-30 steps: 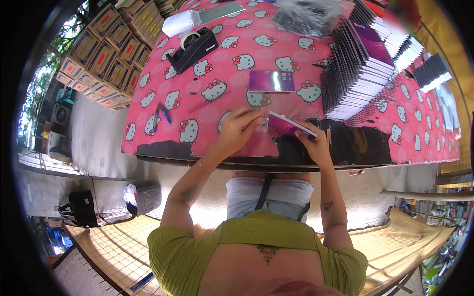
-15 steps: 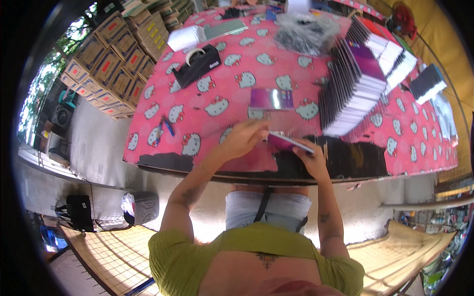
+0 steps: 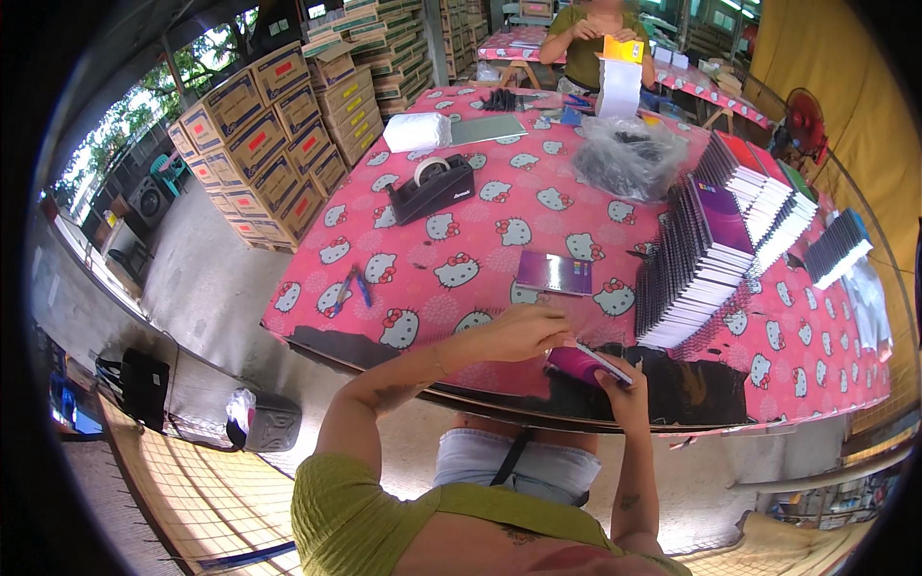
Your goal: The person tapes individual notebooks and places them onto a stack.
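A purple-covered notebook is tilted above the near edge of the table, with my right hand closed around its right end. My left hand reaches across to the notebook's left end, fingers pinched together; what they hold, if anything, is too small to make out. Just beyond my hands another purple notebook lies flat on the pink patterned tablecloth. To the right leans a tall stack of spiral-bound purple notebooks.
A black tape dispenser, pliers and a clear plastic bag of black pieces are on the table. More notebook stacks stand at right. Across the table a person handles a yellow-topped stack. Cartons are piled at left.
My view has tilted up, bringing the person across the table into sight. Both hands stay at the same notebook, the right still gripping it, the left still pinched at its left end.
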Demonstrator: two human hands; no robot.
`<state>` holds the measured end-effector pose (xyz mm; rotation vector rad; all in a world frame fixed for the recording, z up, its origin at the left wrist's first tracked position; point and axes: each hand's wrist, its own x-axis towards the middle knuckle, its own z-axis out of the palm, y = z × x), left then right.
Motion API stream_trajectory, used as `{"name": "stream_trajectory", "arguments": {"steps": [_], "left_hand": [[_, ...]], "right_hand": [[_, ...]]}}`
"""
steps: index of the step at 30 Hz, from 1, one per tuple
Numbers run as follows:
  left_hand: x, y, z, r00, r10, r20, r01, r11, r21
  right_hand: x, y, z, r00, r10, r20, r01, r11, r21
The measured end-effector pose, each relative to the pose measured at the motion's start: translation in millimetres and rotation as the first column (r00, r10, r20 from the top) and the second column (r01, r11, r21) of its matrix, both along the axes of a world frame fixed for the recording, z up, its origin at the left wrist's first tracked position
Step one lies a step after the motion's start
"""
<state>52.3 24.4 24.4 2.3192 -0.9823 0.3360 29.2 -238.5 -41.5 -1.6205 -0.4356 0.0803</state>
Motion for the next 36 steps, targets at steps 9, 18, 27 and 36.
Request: {"name": "stream_trajectory", "arguments": {"steps": [9,18,27,36], "left_hand": [[-36,-44,-44,0.848,0.322,0.42,-0.431,0.881,0.194],[-24,-39,-61,0.9,0.208,0.383,-0.309,0.925,0.223],[6,-37,-32,0.871,0.254,0.421,-0.264,0.964,-0.034],[-32,-44,-6,0.877,0.306,0.371,-0.399,0.893,0.209]], "right_hand": [[-19,10,13,0.96,-0.239,-0.147,0.263,0.95,0.17],[-13,2,17,0.948,-0.289,-0.134,0.316,0.91,0.268],[-13,-11,-10,0.974,-0.209,-0.088,0.219,0.967,0.129],[-27,-7,20,0.98,-0.121,-0.158,0.134,0.988,0.075]]}}
